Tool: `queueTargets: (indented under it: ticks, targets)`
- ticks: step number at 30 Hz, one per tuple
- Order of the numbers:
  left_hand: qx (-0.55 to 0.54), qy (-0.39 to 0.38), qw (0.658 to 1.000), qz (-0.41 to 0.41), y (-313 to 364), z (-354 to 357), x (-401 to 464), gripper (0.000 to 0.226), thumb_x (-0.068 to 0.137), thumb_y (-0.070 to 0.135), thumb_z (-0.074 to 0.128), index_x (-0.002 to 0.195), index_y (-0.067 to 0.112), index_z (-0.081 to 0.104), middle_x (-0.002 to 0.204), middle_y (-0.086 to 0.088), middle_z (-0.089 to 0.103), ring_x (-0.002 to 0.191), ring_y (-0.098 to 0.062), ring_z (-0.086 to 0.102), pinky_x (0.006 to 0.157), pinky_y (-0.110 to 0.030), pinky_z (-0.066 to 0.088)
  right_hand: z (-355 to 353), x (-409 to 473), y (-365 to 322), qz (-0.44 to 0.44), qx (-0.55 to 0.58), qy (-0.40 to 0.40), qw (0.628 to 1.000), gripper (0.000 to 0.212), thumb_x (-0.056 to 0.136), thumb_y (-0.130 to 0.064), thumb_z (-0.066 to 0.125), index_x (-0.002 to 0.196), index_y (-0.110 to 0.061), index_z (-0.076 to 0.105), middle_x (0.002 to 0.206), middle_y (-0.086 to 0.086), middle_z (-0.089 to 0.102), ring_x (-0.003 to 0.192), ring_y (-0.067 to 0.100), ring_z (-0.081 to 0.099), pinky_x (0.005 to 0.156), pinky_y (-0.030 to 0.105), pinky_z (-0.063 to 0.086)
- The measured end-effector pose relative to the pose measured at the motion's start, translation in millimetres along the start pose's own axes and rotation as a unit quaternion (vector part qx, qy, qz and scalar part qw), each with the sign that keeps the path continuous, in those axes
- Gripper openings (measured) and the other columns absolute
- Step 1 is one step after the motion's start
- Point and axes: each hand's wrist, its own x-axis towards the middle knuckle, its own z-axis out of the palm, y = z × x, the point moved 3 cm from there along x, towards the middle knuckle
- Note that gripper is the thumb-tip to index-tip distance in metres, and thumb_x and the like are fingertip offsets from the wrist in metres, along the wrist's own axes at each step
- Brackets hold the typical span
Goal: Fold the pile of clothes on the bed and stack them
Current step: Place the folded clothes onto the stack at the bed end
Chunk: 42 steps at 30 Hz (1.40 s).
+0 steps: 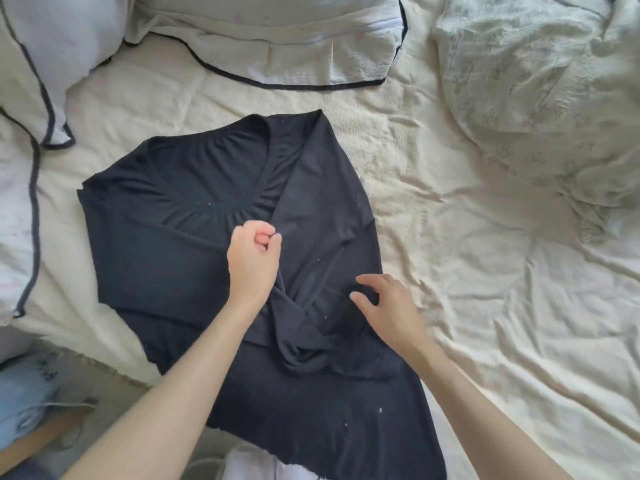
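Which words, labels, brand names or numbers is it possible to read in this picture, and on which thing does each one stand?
None: no readable text shows anywhere.
The black top, the bed sheet and the pillows carry no visible print or tag.
The pale pattern on the crumpled blanket is decoration, not lettering.

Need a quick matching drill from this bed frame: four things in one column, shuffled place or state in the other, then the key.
1. black top
2. left hand
3. right hand
4. black-trimmed pillow

A. fingers spread, resting on the twisted fabric
B. at the far edge, beyond the neckline
C. spread on the bed, one side folded in
D. fingers curled, over the chest area

Pairs: 1-C, 2-D, 3-A, 4-B
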Motion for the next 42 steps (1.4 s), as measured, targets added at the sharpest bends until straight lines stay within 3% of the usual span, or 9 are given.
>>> queueTargets:
  ticks: [5,8,12,19,24,28,30,35,42]
  targets:
    - [0.005,-0.084,0.985,-0.148,-45.1,11.7,-95.9,0.015,0.087,0.027,0.063,0.076,0.019,0.056,0.074,0.007,0.059,0.069,-0.002,0.053,0.060,-0.006,0.038,13.7,-31.1,2.4,-0.023,-0.134,-0.017,0.991,0.044,0.095,-0.023,0.052,0.138,-0.016,0.044,0.122,0.004,0.056,0.117,0.021,0.048,0.100,0.037,0.037]
    - [-0.004,-0.111,0.974,-0.196,-54.9,21.1,-130.6,0.016,0.090,0.028,0.058,0.075,0.022,0.056,0.074,0.009,0.061,0.078,-0.011,0.058,0.061,-0.009,0.040,18.5,-51.0,-3.1,-0.038,-0.069,0.035,0.996,0.025,0.093,-0.012,0.054,0.115,-0.011,0.064,0.102,0.007,0.064,0.100,0.025,0.056,0.090,0.034,0.041]
    - [-0.037,-0.128,0.964,-0.229,-57.9,26.8,-153.2,0.021,0.091,0.020,0.050,0.075,0.009,0.058,0.087,-0.013,0.066,0.092,-0.031,0.060,0.083,-0.038,0.051,36.1,-83.1,7.1,-0.057,-0.067,0.033,0.996,0.019,0.091,-0.009,0.052,0.086,-0.010,0.070,0.090,0.003,0.063,0.088,0.022,0.056,0.077,0.029,0.041]
    - [-0.078,-0.167,0.948,-0.257,-59.7,37.4,-168.9,0.025,0.086,0.038,0.061,0.076,0.016,0.054,0.074,-0.004,0.050,0.068,-0.017,0.047,0.067,-0.028,0.044,63.6,-120.4,36.3,-0.118,-0.031,0.013,0.992,0.012,0.090,-0.014,0.062,0.087,-0.013,0.074,0.122,-0.006,0.051,0.116,0.011,0.042,0.090,0.014,0.033]
    - [-0.166,-0.170,0.923,-0.304,-73.2,43.0,-188.2,0.016,0.085,0.019,0.065,0.073,0.009,0.063,0.077,-0.007,0.060,0.072,-0.018,0.055,0.080,-0.031,0.052,80.8,-137.2,46.3,-0.128,0.017,-0.050,0.990,0.012,0.089,-0.010,0.062,0.086,-0.011,0.073,0.106,-0.012,0.058,0.090,0.000,0.055,0.078,0.001,0.038]
    - [-0.209,-0.180,0.919,-0.283,-87.8,33.5,-194.3,0.008,0.088,0.015,0.062,0.088,0.015,0.054,0.085,-0.007,0.049,0.081,-0.017,0.046,0.078,-0.032,0.043,93.5,-145.1,43.8,-0.076,0.063,-0.109,0.989,0.013,0.091,-0.018,0.059,0.086,-0.021,0.070,0.089,-0.025,0.061,0.083,-0.010,0.058,0.075,0.005,0.042]
    - [-0.220,-0.182,0.919,-0.270,-96.5,22.2,-197.6,0.015,0.088,0.018,0.063,0.097,0.018,0.051,0.093,-0.003,0.051,0.087,-0.015,0.048,0.082,-0.029,0.040,94.0,-147.6,42.0,-0.040,0.104,-0.063,0.992,0.012,0.091,-0.023,0.057,0.087,-0.024,0.069,0.082,-0.023,0.065,0.082,-0.005,0.061,0.073,0.009,0.044]
    - [-0.192,-0.197,0.931,-0.239,-125.7,-16.4,-210.0,0.018,0.084,0.014,0.070,0.094,0.018,0.056,0.102,-0.002,0.063,0.101,-0.017,0.059,0.087,-0.025,0.045,104.4,-149.9,26.8,0.061,0.188,0.004,0.980,0.025,0.094,-0.034,0.054,0.114,-0.021,0.059,0.109,-0.007,0.062,0.098,0.008,0.058,0.089,0.025,0.044]
    - [-0.174,-0.178,0.940,-0.233,-152.2,-49.1,-208.0,0.014,0.091,0.038,0.058,0.092,0.025,0.058,0.097,0.006,0.062,0.092,-0.007,0.057,0.071,-0.022,0.044,155.1,-151.5,-10.1,0.244,0.381,-0.106,0.885,0.033,0.095,-0.034,0.054,0.112,-0.007,0.061,0.120,0.016,0.062,0.110,0.028,0.061,0.093,0.035,0.051]
